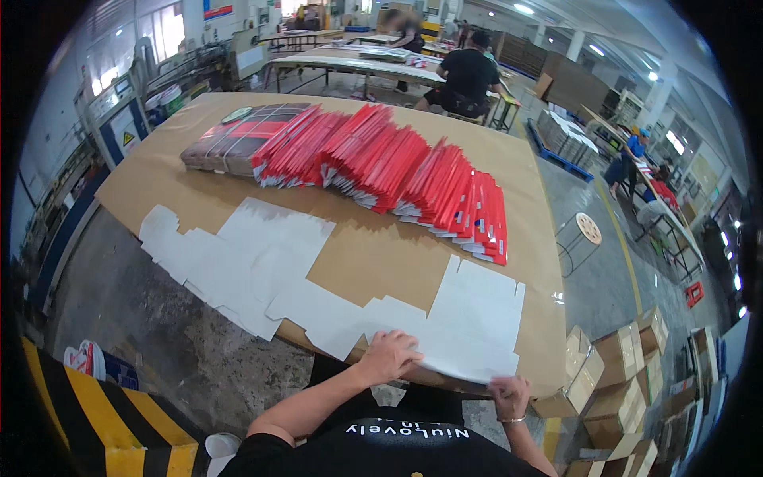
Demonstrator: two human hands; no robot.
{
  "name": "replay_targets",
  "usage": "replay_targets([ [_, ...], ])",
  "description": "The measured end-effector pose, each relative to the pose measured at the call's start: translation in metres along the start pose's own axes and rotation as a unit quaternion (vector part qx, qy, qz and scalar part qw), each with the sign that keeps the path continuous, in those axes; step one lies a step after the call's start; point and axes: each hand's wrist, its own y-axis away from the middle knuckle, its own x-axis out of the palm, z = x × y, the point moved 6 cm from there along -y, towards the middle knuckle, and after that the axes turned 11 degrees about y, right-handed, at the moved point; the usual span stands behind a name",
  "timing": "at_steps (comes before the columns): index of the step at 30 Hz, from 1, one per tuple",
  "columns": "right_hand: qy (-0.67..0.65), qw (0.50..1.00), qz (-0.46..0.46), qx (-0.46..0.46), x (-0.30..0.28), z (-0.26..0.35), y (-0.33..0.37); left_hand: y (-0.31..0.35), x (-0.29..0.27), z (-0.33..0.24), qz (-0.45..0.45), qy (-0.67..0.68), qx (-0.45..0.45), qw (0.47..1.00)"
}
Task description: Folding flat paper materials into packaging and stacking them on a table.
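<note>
A flat white cardboard box blank [477, 310] lies at the near edge of the table, its notched flap pointing away from me. My left hand [389, 358] is closed with curled fingers on the blank's near edge, left of its middle. At the near right corner, my right hand [510, 396] pinches the same edge, slightly smeared by motion. The strip between my hands looks bent up and blurred. More white blanks [262, 246] lie to the left, partly overlapping. Beyond them a long row of folded red cartons [373, 155] leans in a fanned line.
A strapped bundle of flat cartons [234, 139] sits at the far left of the brown-covered table [373, 258]. Open cardboard boxes [620, 362] stand on the floor at right, near a round stool [588, 229]. A yellow-black striped barrier [103, 413] is at lower left. Other people work farther off.
</note>
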Motion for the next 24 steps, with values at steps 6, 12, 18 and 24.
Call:
replay_targets([
  [6, 0.075, 0.956, -0.181, 0.217, -0.017, -0.006, -0.044, -0.027, 0.022, -0.005, -0.174, 0.133, -0.14, 0.966],
  [12, -0.021, 0.99, -0.08, -0.116, 0.022, 0.067, -0.065, -0.022, 0.003, -0.05, -0.011, -0.054, 0.054, 0.997],
  [18, -0.051, 0.989, -0.048, -0.128, 0.028, 0.074, -0.07, -0.014, -0.003, 0.069, 0.253, 0.282, -0.289, 0.879],
  [24, 0.05, 0.991, -0.002, -0.123, 0.01, 0.076, -0.064, -0.022, 0.02, -0.022, 0.106, -0.08, -0.106, 0.985],
])
